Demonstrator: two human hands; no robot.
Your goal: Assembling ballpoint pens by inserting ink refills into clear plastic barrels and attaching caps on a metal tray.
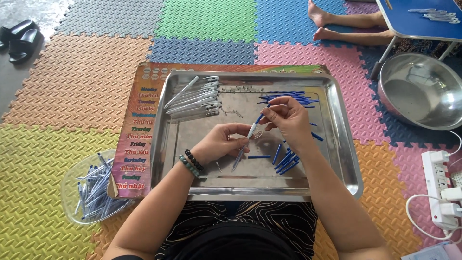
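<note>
My left hand [222, 142] grips a clear pen barrel [244, 147] over the middle of a steel tray [339, 144]. My right hand [287, 120] pinches a thin blue refill [260, 118] at the barrel's upper end. Clear pen barrels [195, 100] lie in a pile at the tray's far left. Blue refills [288, 98] are heaped at the far right of the tray. Short blue caps [287, 161] lie scattered near my right wrist. Small springs [232, 112] sit between the piles.
A clear plastic bowl [72, 202] of finished pens stands left of the tray. A steel basin [423, 89] sits at the right, beside a white power strip [440, 188]. Another person's bare feet [320, 21] and a blue folding table [414, 21] are at the back right.
</note>
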